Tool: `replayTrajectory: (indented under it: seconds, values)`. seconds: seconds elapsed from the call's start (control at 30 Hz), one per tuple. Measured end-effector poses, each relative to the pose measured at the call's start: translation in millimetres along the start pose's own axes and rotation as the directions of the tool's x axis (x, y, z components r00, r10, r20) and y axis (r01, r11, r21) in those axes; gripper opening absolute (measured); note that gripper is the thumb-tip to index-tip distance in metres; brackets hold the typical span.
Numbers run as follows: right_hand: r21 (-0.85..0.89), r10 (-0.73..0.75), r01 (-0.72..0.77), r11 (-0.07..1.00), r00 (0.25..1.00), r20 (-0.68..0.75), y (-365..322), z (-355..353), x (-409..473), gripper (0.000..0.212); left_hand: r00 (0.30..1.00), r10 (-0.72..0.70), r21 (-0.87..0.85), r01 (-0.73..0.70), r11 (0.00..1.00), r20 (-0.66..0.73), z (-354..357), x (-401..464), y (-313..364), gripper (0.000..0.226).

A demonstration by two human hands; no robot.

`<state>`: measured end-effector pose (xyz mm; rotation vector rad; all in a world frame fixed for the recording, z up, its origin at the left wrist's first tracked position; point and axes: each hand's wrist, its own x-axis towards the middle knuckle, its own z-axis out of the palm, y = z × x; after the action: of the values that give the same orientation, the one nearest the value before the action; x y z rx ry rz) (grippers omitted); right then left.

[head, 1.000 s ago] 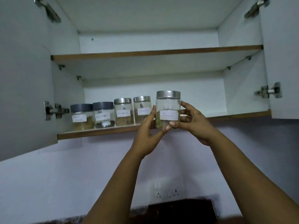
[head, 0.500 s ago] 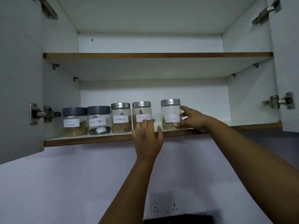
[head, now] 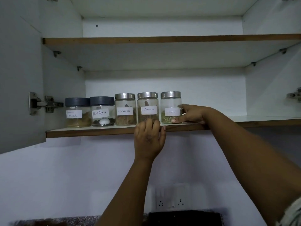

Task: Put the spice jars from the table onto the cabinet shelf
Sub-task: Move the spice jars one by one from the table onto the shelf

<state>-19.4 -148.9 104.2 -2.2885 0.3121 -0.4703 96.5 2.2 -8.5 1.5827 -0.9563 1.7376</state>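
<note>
A steel-lidded glass jar labelled Fennel (head: 171, 110) stands on the lower cabinet shelf (head: 89, 132), at the right end of a row of several spice jars. My right hand (head: 193, 114) holds it from the right, thumb at its base in front and a finger on its side. My left hand (head: 149, 139) rests on the shelf's front edge, fingertips by the base of a Cinnamon jar (head: 147, 110). To the left stand another Cinnamon jar (head: 125, 110), a Black Pepper jar (head: 101, 113) and a Masala jar (head: 77, 115), the last two with grey lids.
The lower shelf is bare to the right of the Fennel jar. An upper shelf (head: 162, 39) has nothing visible on it. An open cabinet door (head: 19, 79) hangs at the left. A wall socket (head: 171, 203) and a dark object lie below.
The Fennel jar went from both hands in front of the shelf onto the shelf beside the Cinnamon jar. My left hand let go and dropped to the shelf edge.
</note>
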Motion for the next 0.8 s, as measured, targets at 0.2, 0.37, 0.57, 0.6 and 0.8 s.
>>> replayTrajectory:
  seconds: [0.2,0.37,0.57,0.6,0.8]
  values:
    - [-0.008,-0.019,0.019,1.000,1.000,-0.004,3,1,0,0.077,0.998,-0.035,-0.023,0.036,0.999,0.044,-4,-1,1,0.023]
    - [0.010,-0.035,0.035,0.999,0.999,-0.011,5,3,0,0.074,0.996,-0.054,-0.033,0.057,0.998,0.068,-8,-1,2,0.024]
    - [-0.021,-0.025,0.025,0.999,1.000,-0.012,8,2,5,0.084,0.995,-0.059,-0.055,0.064,0.996,0.075,-8,-2,2,0.025]
    - [-0.026,-0.026,0.026,0.999,1.000,-0.010,7,2,5,0.084,0.995,-0.060,-0.056,0.064,0.996,0.076,-8,-2,2,0.025]
    - [-0.065,-0.041,0.039,0.997,0.999,-0.021,11,1,9,0.088,0.995,-0.052,-0.045,0.056,0.997,0.080,-9,-2,3,0.025]
